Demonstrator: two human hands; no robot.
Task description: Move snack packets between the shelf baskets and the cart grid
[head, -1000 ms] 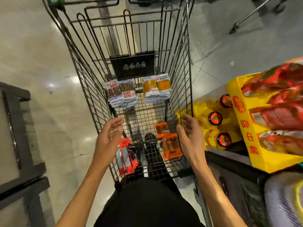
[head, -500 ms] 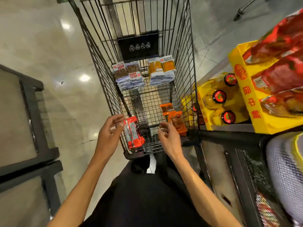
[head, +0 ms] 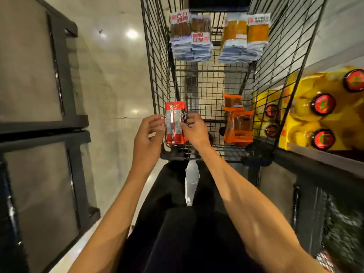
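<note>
Since half a second ago, our right hand (head: 194, 131) has left the orange packets (head: 238, 125) and crossed to the red packets (head: 175, 123), where our left hand (head: 147, 134) already was. The view has tipped lower too, so the cart (head: 157, 75) now runs off the top edge.

We cannot count the red packets in the bundle, and their print is too blurred to read. Their right edge is hidden under our fingers. The yellow bottle pack (head: 323, 115) shows partly through the cart's wire side and is cut off at the right.

Both forearms reach forward and converge on the cart's near-left corner, where the red packets stand upright inside the wire. The left hand's curled fingertips pinch their left edge. The right hand grips the other side, thumb across the front. The orange packets lie in the near-right corner. The brown stacks (head: 189, 36) and yellow stacks (head: 244, 36) sit side by side at the far end.
</note>
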